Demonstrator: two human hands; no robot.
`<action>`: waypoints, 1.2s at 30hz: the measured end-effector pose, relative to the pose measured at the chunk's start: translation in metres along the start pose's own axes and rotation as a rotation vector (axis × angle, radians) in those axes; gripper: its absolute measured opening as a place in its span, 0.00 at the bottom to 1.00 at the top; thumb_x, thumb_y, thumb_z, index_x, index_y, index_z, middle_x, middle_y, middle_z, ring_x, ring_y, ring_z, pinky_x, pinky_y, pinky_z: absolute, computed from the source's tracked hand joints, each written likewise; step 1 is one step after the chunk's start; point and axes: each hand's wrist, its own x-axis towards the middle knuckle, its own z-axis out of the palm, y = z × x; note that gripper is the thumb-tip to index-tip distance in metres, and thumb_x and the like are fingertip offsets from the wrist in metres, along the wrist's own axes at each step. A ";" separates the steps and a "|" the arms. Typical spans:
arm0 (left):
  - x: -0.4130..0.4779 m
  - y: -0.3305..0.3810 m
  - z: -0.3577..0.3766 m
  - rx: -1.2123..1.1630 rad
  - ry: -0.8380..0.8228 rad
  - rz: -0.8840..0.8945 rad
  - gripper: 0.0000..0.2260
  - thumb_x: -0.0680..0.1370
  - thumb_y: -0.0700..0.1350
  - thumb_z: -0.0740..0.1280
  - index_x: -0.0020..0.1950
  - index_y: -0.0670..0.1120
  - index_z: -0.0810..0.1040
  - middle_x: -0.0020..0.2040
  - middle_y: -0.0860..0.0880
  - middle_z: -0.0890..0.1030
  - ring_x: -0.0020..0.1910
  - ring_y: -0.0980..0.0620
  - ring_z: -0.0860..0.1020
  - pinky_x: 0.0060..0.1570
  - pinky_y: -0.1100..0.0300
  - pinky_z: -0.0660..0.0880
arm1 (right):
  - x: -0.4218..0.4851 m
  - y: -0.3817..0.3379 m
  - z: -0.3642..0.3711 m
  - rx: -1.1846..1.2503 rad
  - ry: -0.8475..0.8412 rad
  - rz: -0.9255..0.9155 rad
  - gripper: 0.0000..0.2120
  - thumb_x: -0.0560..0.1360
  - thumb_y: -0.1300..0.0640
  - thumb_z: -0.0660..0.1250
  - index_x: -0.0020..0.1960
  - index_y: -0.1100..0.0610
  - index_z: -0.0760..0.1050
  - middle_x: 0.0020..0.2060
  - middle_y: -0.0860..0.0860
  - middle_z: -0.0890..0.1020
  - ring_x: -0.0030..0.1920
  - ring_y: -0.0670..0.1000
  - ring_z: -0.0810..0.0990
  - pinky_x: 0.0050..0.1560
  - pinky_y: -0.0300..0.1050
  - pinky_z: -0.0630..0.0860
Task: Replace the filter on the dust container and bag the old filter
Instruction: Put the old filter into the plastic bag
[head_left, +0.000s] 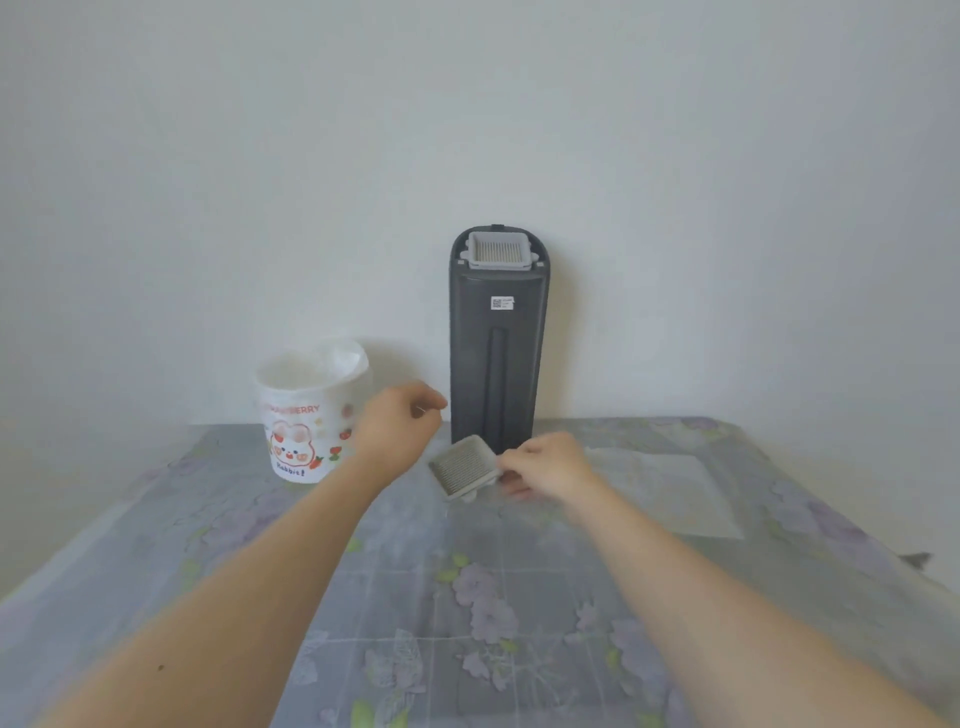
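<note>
A tall dark grey dust container (496, 364) stands upright against the wall at the back of the table. A pale grey filter (499, 250) sits in its top opening. My right hand (545, 465) grips a second grey pleated filter (464, 466) by its right edge, just above the table in front of the container's base. My left hand (400, 423) hovers to the left of that filter with its fingers loosely curled and nothing in it. A clear plastic bag (670, 488) lies flat on the table to the right.
A small white bin (306, 415) with a rabbit print and a white liner stands at the back left of the table. The table (415, 597) has a grey floral cover. A plain white wall runs behind everything.
</note>
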 end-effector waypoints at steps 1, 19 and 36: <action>-0.001 0.008 0.008 -0.008 0.002 0.014 0.09 0.76 0.40 0.64 0.50 0.49 0.82 0.50 0.53 0.82 0.51 0.53 0.79 0.53 0.58 0.75 | -0.002 0.004 -0.016 0.040 0.027 0.020 0.09 0.72 0.63 0.69 0.33 0.60 0.77 0.32 0.56 0.82 0.32 0.52 0.82 0.42 0.49 0.82; -0.051 0.141 0.206 0.424 -0.463 0.299 0.12 0.76 0.43 0.61 0.55 0.44 0.79 0.57 0.44 0.78 0.57 0.43 0.76 0.54 0.55 0.73 | -0.016 0.101 -0.193 0.697 0.531 0.253 0.15 0.76 0.63 0.62 0.32 0.54 0.65 0.25 0.51 0.66 0.13 0.44 0.61 0.19 0.31 0.56; -0.053 0.153 0.260 0.727 -0.463 0.228 0.18 0.78 0.53 0.57 0.61 0.45 0.77 0.60 0.45 0.80 0.58 0.45 0.78 0.50 0.58 0.71 | -0.014 0.118 -0.200 0.633 0.494 0.322 0.09 0.77 0.60 0.61 0.38 0.60 0.71 0.33 0.55 0.76 0.31 0.51 0.76 0.41 0.49 0.79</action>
